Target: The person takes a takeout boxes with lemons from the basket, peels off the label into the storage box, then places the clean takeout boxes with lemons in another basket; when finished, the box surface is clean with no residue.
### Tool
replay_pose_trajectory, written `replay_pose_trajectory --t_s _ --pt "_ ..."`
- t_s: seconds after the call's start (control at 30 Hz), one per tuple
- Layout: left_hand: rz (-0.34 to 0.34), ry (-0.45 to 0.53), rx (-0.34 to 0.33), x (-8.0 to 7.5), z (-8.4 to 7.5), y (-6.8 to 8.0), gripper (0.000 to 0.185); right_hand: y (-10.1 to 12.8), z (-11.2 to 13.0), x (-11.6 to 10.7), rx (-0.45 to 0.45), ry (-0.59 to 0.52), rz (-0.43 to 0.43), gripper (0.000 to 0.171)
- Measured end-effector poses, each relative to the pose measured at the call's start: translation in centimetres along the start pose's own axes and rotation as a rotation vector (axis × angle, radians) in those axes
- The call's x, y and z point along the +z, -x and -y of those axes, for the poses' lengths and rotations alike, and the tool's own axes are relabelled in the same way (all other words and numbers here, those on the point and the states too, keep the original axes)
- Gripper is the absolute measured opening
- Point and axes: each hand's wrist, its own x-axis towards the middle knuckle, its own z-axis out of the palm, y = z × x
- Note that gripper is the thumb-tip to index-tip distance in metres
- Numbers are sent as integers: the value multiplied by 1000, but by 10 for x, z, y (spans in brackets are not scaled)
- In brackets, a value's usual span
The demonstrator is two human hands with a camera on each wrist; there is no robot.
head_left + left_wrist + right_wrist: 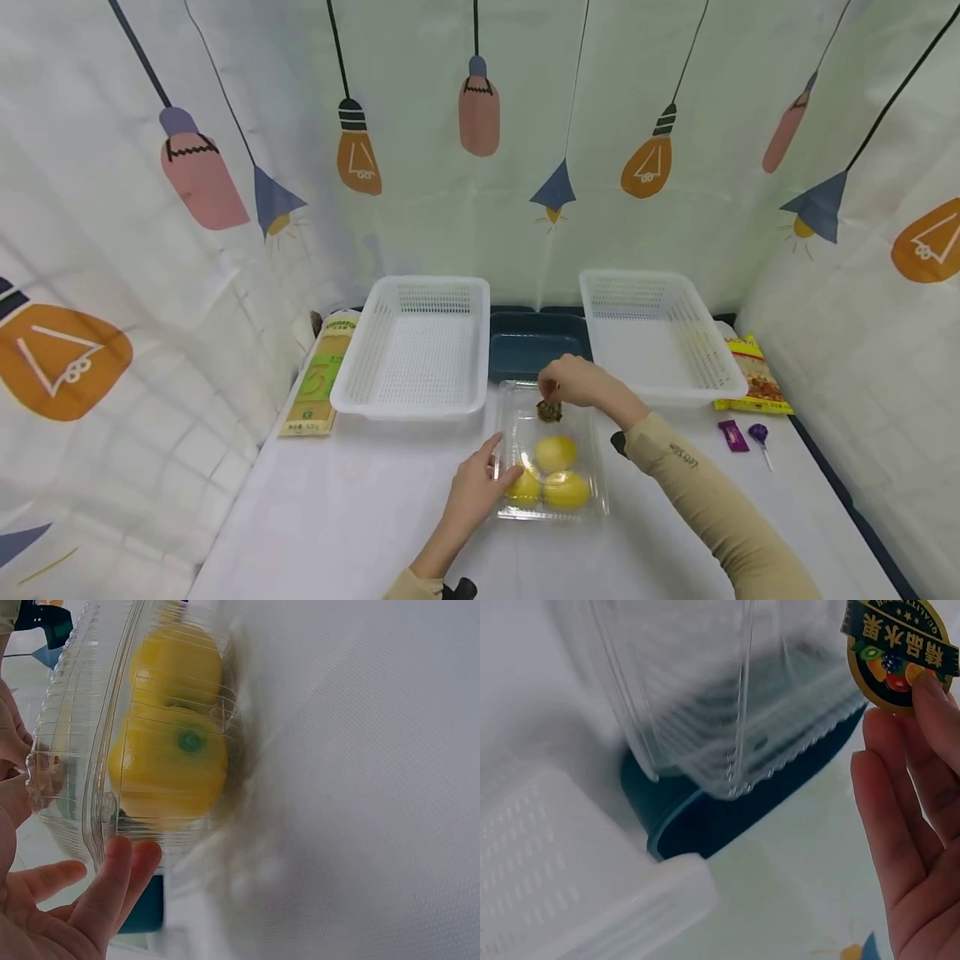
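Observation:
A clear plastic clamshell box (592,467) with its lid down holds three yellow lemons (556,454) and lies on the white-covered table. My left hand (474,487) rests against its left side, thumb over the lid's edge; the fingers (112,892) look fairly straight in the left wrist view. Over the box's far end, my right hand (581,385) pinches a round fruit sticker (900,652) between thumb and fingertips. It is black and gold, with printed fruit and a dark banner of lettering. The sticker hangs close over the lid in the head view.
Two white perforated baskets (408,408) (660,367) stand behind the box, with a dark blue tray (536,337) between them. A noodle packet (315,392) lies far left. At right are a yellow snack bag (761,375), a purple-wrapped candy (733,436) and a lollipop (759,433).

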Motion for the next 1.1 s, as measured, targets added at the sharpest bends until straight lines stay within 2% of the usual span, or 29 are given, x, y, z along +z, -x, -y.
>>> replay_pose_trajectory --t_s 0.1,0.37,0.6,0.83,1.1 --pt "-2 7 -6 3 0 2 69 -3 -11 -6 15 -10 -31 6" --pt "-27 17 -1 1 -1 -1 70 -35 -42 -25 88 -64 -139 5" --pt "-19 9 0 4 -2 4 72 -50 -64 -21 205 -41 -99 8" --pt "-9 5 -8 4 -2 9 71 -57 -73 -10 229 -52 -98 10" --pt "-21 18 -23 9 -5 5 70 -73 -80 -17 304 4 -47 15"
